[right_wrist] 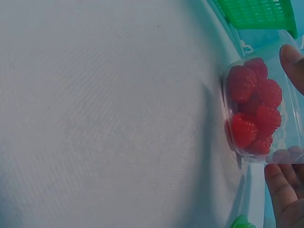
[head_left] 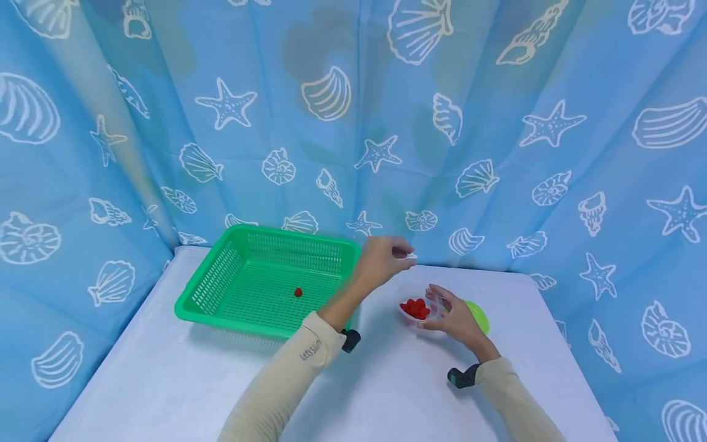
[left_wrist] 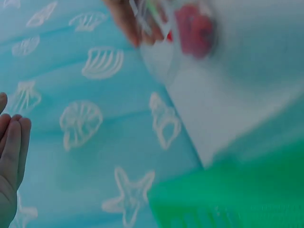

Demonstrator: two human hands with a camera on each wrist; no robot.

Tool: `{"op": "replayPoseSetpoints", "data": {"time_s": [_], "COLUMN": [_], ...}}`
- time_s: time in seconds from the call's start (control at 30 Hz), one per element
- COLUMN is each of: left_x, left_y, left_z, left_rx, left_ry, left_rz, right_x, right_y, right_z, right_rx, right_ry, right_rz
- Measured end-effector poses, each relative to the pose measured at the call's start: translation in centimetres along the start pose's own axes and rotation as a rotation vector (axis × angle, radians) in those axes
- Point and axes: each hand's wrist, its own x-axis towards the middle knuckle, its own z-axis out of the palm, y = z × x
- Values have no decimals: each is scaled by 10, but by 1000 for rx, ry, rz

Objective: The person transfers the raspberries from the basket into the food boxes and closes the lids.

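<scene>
A clear plastic tub (right_wrist: 285, 123) of red raspberries (right_wrist: 256, 107) stands on the white table, slightly right of the middle in the head view. My right hand (head_left: 450, 316) grips its sides, thumb on one and fingers on the other. My left hand (head_left: 383, 263) hovers in the air between the tub and the green basket (head_left: 232, 320). Its fingers (left_wrist: 12, 156) are fairly straight and close together, with the thumb apart, and I see nothing between them. A single raspberry (head_left: 298, 292) lies on the basket floor.
Partly behind my right hand sits a lime-green round object (head_left: 477, 316), its kind unclear. A blue curtain (head_left: 353, 123) with white shell and starfish prints hangs along the back and sides of the white table (head_left: 409, 393). The basket's raised rim stands at the left.
</scene>
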Motion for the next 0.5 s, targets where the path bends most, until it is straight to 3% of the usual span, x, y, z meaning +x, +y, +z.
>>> {"op": "replayPoseSetpoints", "data": {"time_s": [0.13, 0.3, 0.5], "left_x": [8, 8, -2], "left_y": [-17, -53, -101], "left_z": [-34, -75, -97], "left_rx": [-92, -212, -417], "left_ry": [21, 10, 37], "left_rz": [-54, -199, -403], "right_x": [2, 5, 3], "right_y": [0, 1, -1], "right_z": [1, 2, 0], "right_rx": [15, -3, -4], "right_ry": [-8, 0, 1], "right_rz": [-3, -8, 0]}}
